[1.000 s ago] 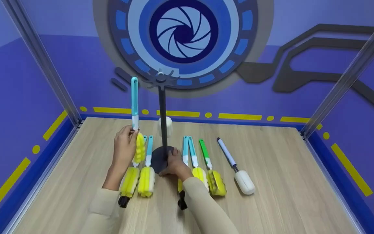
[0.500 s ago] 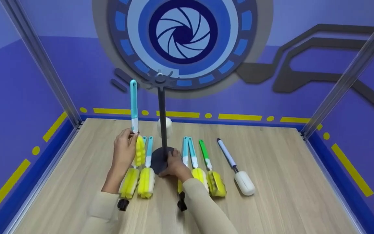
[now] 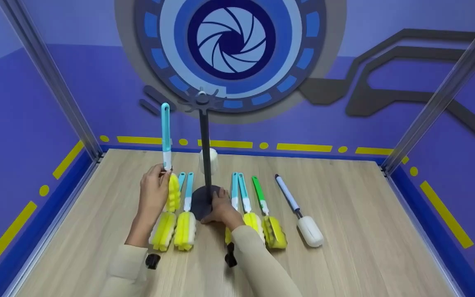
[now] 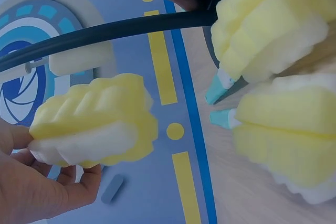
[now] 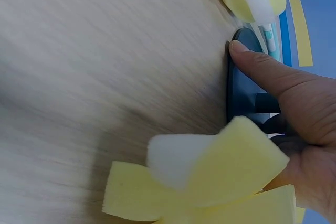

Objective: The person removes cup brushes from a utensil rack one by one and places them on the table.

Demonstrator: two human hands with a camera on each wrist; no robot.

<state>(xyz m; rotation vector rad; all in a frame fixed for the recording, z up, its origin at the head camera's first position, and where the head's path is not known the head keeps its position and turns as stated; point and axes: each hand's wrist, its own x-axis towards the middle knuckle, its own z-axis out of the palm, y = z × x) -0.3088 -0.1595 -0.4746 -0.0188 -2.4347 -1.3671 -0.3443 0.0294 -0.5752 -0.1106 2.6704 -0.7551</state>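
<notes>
My left hand (image 3: 154, 189) pinches a sponge bottle brush (image 3: 166, 132) near its neck. That brush is upright, teal handle on top and yellow-and-white sponge (image 4: 94, 124) below, left of a black stand (image 3: 205, 144) with a hooked top. With its thumb along the round base (image 5: 244, 77) and its fingers beside the pole, my right hand (image 3: 223, 209) holds the stand. Behind the pole hangs a white-headed brush (image 4: 79, 60), partly hidden in the head view. Two teal-handled brushes (image 3: 185, 231) lie on the table beneath my left hand.
Right of the stand lie more teal-handled brushes (image 3: 254, 222), partly under my right forearm, then a green-handled brush (image 3: 274, 233) and a white-headed brush (image 3: 311, 231) with a lavender handle. Blue printed panels (image 3: 97, 90) and metal posts (image 3: 443, 88) enclose the wooden table (image 3: 357, 231).
My left hand has moved slightly left and down with the upright brush, away from the pole. My right hand and the stand stay in place.
</notes>
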